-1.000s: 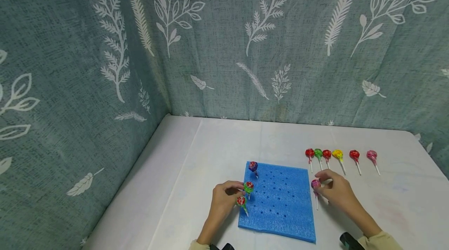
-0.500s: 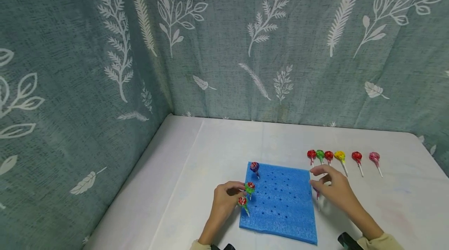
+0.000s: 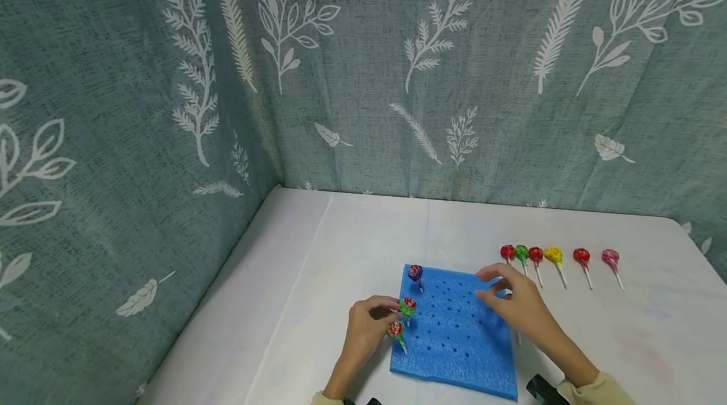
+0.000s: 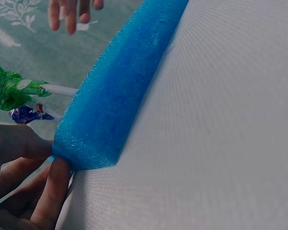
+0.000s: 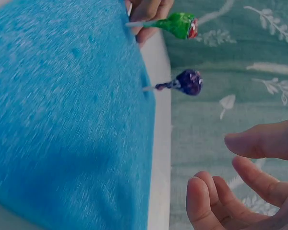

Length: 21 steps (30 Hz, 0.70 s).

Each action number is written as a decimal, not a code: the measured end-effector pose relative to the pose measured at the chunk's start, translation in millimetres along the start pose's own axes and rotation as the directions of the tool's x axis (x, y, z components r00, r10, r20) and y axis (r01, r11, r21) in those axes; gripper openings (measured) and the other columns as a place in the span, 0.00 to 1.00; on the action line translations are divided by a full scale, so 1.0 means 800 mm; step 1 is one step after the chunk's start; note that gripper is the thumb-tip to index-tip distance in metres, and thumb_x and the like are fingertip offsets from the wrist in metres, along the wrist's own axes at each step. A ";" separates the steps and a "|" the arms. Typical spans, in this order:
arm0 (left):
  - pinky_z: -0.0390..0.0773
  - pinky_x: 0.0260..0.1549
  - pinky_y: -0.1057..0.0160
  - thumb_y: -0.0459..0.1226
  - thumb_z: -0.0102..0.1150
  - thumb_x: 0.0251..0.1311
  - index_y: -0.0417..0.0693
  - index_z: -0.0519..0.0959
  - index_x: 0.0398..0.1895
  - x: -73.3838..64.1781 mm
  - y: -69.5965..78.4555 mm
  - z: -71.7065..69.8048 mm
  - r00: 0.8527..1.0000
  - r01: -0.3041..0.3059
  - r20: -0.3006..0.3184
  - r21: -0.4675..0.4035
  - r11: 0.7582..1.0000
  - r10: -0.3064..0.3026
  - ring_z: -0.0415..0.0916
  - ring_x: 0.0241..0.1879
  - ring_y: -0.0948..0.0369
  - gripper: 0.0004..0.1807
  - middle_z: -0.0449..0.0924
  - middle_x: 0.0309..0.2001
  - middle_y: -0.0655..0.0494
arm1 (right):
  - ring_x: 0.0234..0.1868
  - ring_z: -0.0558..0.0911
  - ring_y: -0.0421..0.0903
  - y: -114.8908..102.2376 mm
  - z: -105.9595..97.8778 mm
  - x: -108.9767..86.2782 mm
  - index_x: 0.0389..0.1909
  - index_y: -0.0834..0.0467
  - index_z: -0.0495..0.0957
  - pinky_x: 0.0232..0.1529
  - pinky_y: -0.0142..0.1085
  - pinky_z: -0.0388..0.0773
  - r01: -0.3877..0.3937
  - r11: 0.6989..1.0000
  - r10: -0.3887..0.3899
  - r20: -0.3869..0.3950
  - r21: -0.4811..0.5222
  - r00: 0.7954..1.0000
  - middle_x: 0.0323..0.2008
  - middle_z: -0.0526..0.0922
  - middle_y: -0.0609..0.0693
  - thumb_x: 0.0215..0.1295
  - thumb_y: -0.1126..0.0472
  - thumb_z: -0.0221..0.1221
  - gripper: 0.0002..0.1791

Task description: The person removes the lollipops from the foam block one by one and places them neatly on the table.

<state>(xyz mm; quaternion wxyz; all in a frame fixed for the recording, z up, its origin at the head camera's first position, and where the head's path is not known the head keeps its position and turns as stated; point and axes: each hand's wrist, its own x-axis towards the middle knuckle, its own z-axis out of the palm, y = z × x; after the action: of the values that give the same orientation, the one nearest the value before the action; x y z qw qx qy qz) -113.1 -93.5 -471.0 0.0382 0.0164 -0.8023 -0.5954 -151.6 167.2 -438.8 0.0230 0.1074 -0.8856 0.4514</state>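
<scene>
A blue foam board (image 3: 454,358) with rows of holes lies on the table. My left hand (image 3: 363,330) grips its left edge; in the left wrist view, thumb and fingers pinch the foam corner. Along that edge stand a purple lollipop (image 3: 415,273) and two green-and-red lollipops, one upper (image 3: 407,306) and one lower (image 3: 396,328), sticks in the foam. Over the board's upper right part hovers my right hand (image 3: 517,304), thumb and fingers apart, holding nothing. A white stick (image 3: 519,337) shows under it; the rest of that lollipop is hidden.
Beyond the board's right side, several lollipops lie in a row on the white table (image 3: 341,241): red, green, yellow (image 3: 553,256) and pink (image 3: 610,258). A patterned green curtain (image 3: 363,77) hangs behind the table and on the left.
My right hand has left the pink lollipop beside the board's right edge and moved left over the board, empty. My left hand stays at the left edge. The head view has shifted slightly.
</scene>
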 end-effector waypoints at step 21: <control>0.78 0.36 0.67 0.27 0.70 0.44 0.44 0.85 0.27 0.018 -0.046 0.007 1.000 -0.021 0.004 0.004 1.000 0.021 0.78 0.32 0.63 0.07 0.84 0.34 0.56 | 0.37 0.80 0.47 -0.026 0.052 0.024 0.44 0.59 0.76 0.32 0.32 0.79 0.104 0.980 -0.107 0.012 0.171 0.994 0.41 0.78 0.58 0.55 0.69 0.65 0.15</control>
<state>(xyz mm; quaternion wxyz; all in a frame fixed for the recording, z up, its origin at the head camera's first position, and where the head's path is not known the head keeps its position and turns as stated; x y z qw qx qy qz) -128.5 -99.7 -507.5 0.0429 0.0069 -0.8036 -0.5936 -163.7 118.8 -444.3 0.0280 0.1605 -0.8369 0.5225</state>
